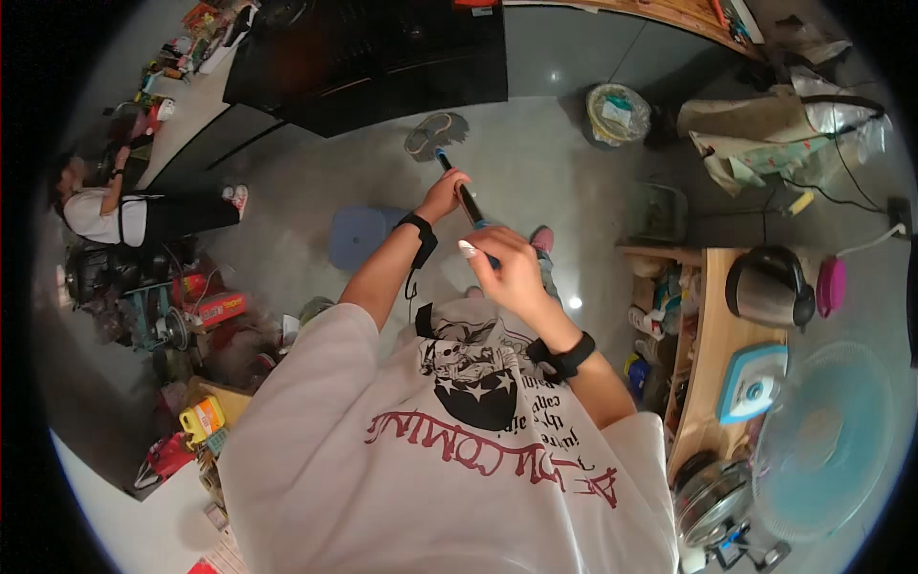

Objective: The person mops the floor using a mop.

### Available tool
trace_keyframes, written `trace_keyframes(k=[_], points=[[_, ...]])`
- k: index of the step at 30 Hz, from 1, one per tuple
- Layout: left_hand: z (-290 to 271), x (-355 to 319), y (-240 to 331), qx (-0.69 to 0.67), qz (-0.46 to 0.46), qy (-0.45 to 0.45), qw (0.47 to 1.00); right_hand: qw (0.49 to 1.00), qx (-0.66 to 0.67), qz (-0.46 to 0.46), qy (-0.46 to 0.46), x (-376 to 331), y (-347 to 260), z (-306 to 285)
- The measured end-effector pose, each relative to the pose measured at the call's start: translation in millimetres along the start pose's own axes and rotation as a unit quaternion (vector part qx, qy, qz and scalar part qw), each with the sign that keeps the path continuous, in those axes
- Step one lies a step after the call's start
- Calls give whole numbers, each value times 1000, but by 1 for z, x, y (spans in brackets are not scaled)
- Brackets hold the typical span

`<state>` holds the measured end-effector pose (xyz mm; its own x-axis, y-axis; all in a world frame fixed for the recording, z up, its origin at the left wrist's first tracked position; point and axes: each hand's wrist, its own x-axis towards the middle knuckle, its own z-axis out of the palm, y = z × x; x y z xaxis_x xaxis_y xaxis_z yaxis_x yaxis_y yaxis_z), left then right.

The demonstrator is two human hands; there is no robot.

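I hold a mop [469, 205] slanting away from me, its dark handle joined by a blue piece to a greyish oval head [421, 140]. The head rests on the grey floor in front of the black cabinet. My left hand [442, 195] is wrapped round the lower part of the handle. Nearer my body, my right hand [509, 272] is closed round the handle's upper part, and its fingers hide the end. Each wrist wears a black band.
A blue stool [360, 237] stands left of the mop. Beyond to the right is a lined trash bin [617, 116]. A wooden shelf unit [712, 335] bears a kettle [768, 288]. Another person [107, 212] stands at the far-left counter. Shelves with boxes [212, 308] line the left.
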<state>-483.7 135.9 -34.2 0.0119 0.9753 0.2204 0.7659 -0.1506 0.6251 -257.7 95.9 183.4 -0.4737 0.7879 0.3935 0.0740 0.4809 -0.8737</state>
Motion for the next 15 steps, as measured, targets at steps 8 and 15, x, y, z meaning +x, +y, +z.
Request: trace_keyframes(k=[8, 15], points=[[7, 76, 55, 93, -109, -165, 976, 992, 111, 31, 44, 51, 31, -85], [94, 117, 148, 116, -7, -315, 942, 899, 182, 187, 350, -7, 56, -195]])
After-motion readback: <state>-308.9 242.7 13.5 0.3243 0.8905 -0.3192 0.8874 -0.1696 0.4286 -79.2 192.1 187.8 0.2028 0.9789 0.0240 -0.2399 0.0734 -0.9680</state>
